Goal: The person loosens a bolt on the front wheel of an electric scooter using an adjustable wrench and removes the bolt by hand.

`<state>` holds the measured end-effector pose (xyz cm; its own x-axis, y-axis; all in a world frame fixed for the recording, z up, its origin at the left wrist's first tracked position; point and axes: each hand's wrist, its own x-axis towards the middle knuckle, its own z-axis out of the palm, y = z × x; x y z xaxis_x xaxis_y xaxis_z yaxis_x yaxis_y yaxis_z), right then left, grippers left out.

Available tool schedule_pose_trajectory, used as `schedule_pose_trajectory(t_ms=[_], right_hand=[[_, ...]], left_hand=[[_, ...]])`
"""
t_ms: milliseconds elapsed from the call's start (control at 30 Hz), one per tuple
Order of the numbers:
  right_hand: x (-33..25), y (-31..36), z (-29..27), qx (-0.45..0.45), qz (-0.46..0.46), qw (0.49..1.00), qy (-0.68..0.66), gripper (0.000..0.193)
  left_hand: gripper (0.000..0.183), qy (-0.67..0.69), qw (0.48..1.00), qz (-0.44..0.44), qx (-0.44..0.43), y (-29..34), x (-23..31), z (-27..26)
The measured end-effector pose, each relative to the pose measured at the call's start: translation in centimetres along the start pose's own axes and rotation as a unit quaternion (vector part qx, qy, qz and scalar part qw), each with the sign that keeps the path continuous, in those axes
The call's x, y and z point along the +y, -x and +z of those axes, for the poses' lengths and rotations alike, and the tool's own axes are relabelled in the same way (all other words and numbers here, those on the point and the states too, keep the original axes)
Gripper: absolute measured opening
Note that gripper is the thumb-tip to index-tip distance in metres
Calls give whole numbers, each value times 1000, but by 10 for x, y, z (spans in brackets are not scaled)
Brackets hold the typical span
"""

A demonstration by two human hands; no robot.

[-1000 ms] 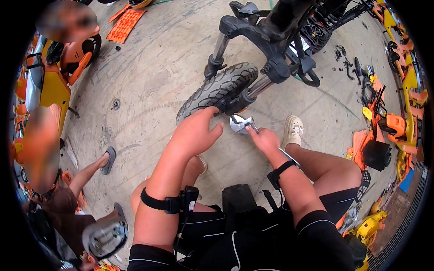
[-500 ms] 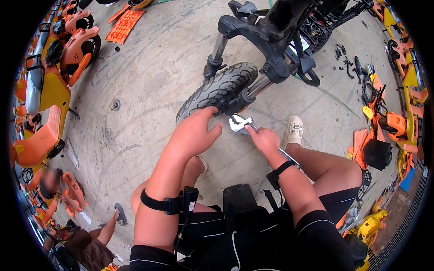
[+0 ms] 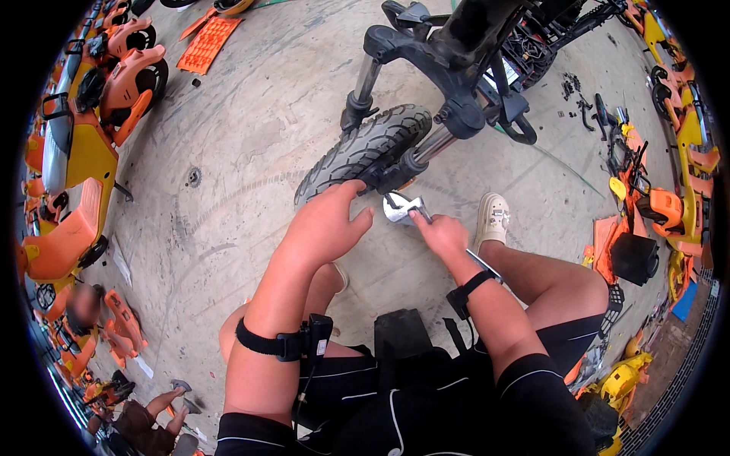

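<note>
My right hand is closed round an adjustable wrench. Its wide silver head points at the wheel's hub end, and the handle runs back beside my forearm. My left hand rests against the near side of the front tyre, fingers reaching toward the lower end of the fork leg, thumb apart. Nothing shows in that hand, though some fingertips are hidden. Black fork clamps join two shiny fork tubes above the wheel. Whether the wrench jaws touch the axle nut cannot be made out.
Orange and yellow scooters line the left side. Loose dark parts, an orange panel and a black box lie on the right. A person sits low at the left. An orange plastic tray lies farther off.
My hands and the wrench stay almost where they were. At the lower left, the other person has shifted their body and legs downward, and both feet now show.
</note>
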<state>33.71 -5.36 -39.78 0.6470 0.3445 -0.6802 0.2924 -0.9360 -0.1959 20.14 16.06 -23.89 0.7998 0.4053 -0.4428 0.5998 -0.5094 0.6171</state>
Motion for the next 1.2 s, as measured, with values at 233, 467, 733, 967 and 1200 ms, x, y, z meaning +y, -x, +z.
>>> schedule_pose_trajectory(t_ms=[233, 467, 733, 967, 1200], right_hand=[[2, -2, 4, 5, -2, 1000, -13, 89], [17, -13, 9, -4, -40, 999, -24, 85], [6, -9, 4, -17, -15, 999, -22, 84], [13, -10, 5, -3, -33, 999, -30, 80], [17, -7, 6, 29, -54, 998, -13, 74]], left_hand=[[48, -8, 1000, -2, 3, 0, 2, 5], [50, -11, 1000, 3, -10, -3, 4, 6], [50, -19, 1000, 1, -17, -4, 2, 10], [47, -16, 1000, 3, -13, -4, 7, 11], [45, -10, 999, 31, 3, -10, 13, 20]])
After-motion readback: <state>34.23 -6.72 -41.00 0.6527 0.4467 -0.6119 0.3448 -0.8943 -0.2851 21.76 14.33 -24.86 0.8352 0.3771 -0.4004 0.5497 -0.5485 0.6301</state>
